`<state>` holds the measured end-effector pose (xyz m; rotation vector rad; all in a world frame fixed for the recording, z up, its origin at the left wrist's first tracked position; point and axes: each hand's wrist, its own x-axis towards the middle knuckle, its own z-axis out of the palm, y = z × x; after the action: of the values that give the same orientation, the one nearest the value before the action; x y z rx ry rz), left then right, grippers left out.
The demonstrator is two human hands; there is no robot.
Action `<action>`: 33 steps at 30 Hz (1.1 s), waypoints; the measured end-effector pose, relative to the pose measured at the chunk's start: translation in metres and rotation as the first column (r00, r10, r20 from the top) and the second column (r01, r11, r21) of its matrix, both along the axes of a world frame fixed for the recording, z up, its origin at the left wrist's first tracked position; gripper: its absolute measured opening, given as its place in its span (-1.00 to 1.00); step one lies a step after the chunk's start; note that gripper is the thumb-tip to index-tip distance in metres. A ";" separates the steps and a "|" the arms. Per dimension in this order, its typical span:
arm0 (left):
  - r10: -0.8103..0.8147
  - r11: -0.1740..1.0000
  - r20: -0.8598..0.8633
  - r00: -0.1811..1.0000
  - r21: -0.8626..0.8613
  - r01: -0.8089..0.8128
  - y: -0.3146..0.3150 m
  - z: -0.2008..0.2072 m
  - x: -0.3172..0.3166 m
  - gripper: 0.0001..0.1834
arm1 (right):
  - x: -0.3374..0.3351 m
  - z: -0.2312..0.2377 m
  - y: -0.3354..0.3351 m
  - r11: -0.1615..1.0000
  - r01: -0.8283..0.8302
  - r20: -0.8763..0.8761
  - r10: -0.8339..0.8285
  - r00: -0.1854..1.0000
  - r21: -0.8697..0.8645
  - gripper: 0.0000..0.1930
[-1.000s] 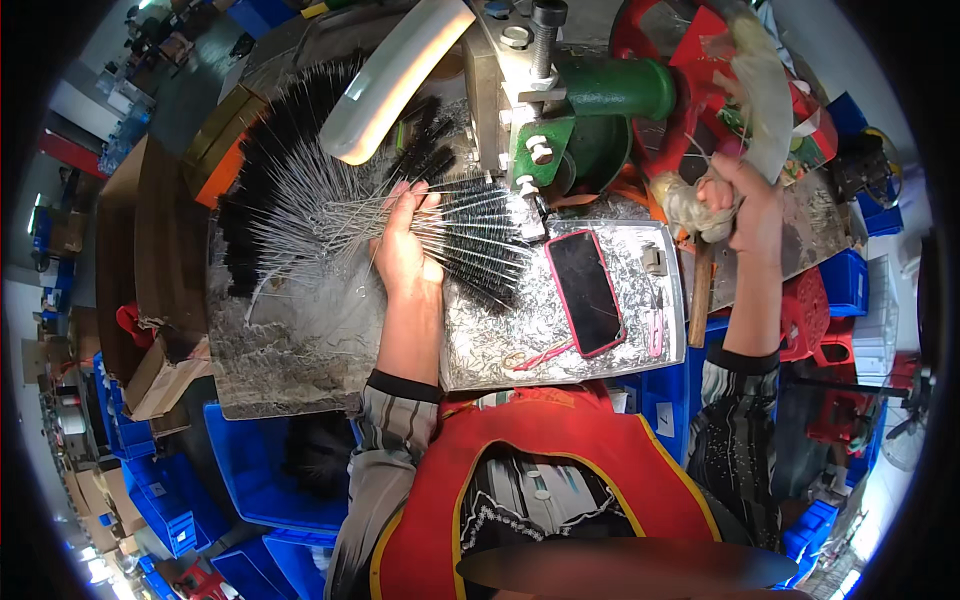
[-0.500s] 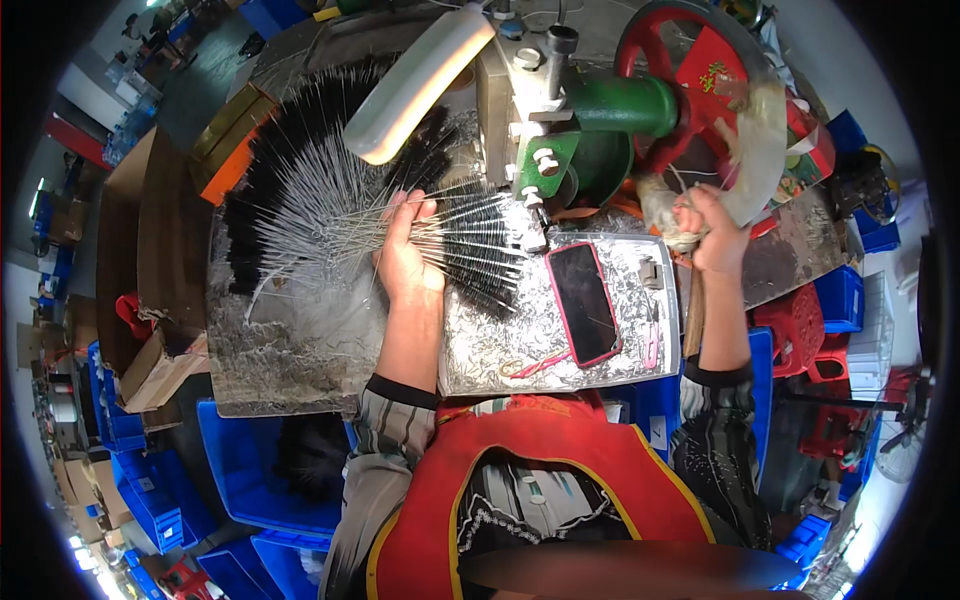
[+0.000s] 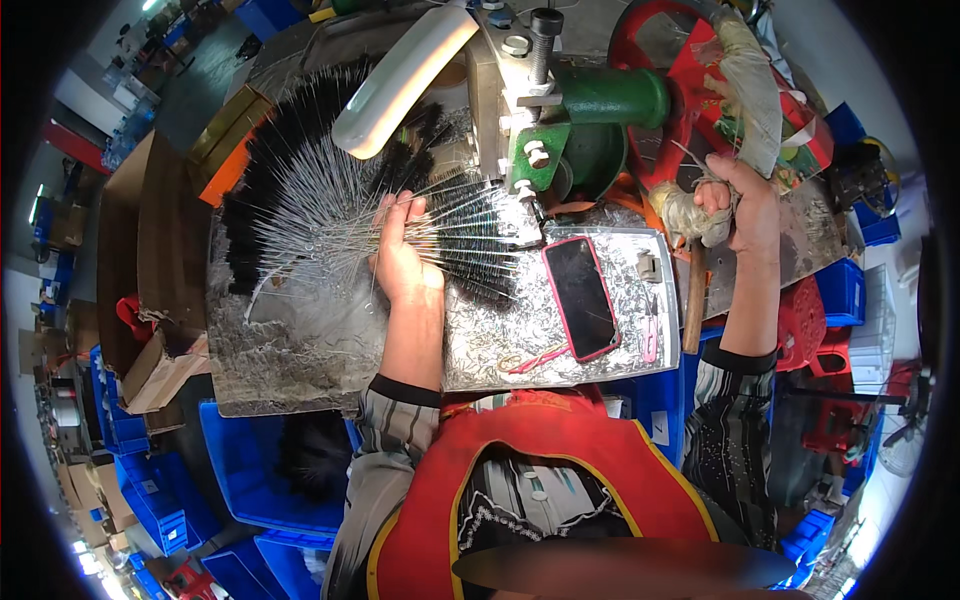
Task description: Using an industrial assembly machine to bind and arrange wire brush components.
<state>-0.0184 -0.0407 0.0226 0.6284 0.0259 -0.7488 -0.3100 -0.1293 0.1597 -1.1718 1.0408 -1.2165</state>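
The right hand (image 3: 748,205) has been shifted outward since half a second ago, its fingers curled about a wrapped grip (image 3: 692,217) near the red wheel (image 3: 690,108); the left hand (image 3: 405,262) is little moved, closed on a fan of wire brushes (image 3: 470,238), held with bristled ends just beside the green machine (image 3: 612,97); steadying during wheel-turning is inferred.

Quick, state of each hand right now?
Left hand: closed, holding a fan of wire-stemmed black brushes.
Right hand: closed, holding a pale wrapped handle.
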 end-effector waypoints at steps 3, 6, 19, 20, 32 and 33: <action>0.015 1.000 -0.003 1.000 0.006 -0.015 0.001 -0.003 0.004 -0.67 | 0.006 -0.014 0.005 0.994 0.022 0.026 -0.019 0.999 -0.111 -0.76; 0.005 1.000 0.011 1.000 0.026 -0.005 -0.001 0.003 -0.001 -0.67 | 0.014 -0.071 0.000 0.935 0.135 0.107 -0.106 0.989 -0.328 -0.83; -0.583 0.794 0.242 0.775 0.371 0.481 0.025 0.019 0.018 -0.76 | 0.011 -0.087 -0.005 0.915 0.007 0.114 0.043 0.993 -0.404 -0.80; -0.599 0.791 0.232 0.766 0.318 0.522 0.025 0.019 0.019 -0.76 | 0.011 -0.087 -0.004 0.924 0.025 0.117 0.022 0.993 -0.381 -0.80; -0.518 0.855 0.098 0.850 0.032 0.517 0.015 0.000 0.023 -0.71 | 0.013 -0.069 0.003 0.961 0.114 0.145 -0.079 0.986 -0.252 -0.90; -0.508 0.862 0.096 0.856 0.046 0.506 0.014 0.000 0.022 -0.71 | 0.012 -0.058 0.006 0.966 0.204 0.144 -0.182 0.973 -0.156 -0.92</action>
<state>0.0040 -0.0266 0.0221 0.7012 -0.2410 -1.2278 -0.2981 -0.1234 0.1021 -1.1236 0.9864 -1.5399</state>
